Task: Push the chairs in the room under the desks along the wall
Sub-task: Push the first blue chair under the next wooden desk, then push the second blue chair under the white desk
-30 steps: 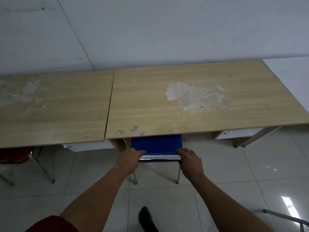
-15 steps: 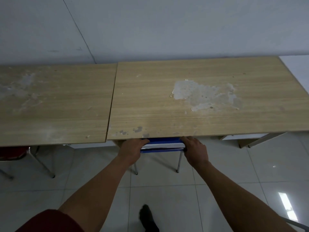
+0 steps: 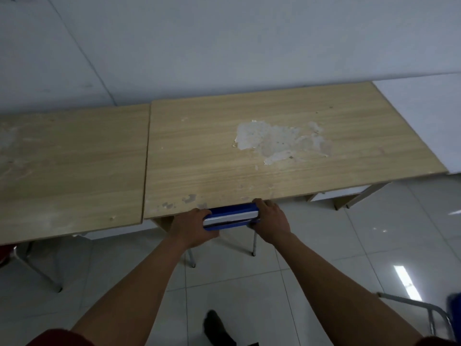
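A blue chair (image 3: pixel 232 216) with chrome legs stands under the right wooden desk (image 3: pixel 274 151); only the top of its backrest and two rear legs show past the desk's front edge. My left hand (image 3: pixel 192 227) grips the backrest's left end and my right hand (image 3: pixel 270 219) grips its right end. A second wooden desk (image 3: pixel 72 166) adjoins on the left, both against the white wall. The chair's seat is hidden beneath the desk.
A red chair (image 3: pixel 6 253) with metal legs sits under the left desk at the frame's left edge. Another blue chair (image 3: pixel 449 315) with a metal frame shows at the lower right. My dark-socked foot (image 3: pixel 218 328) is on the grey tiled floor.
The blue chair has slid further under the right desk; a second ago most of its backrest showed, now just a strip. Both hands stayed on it and moved up to the desk edge.
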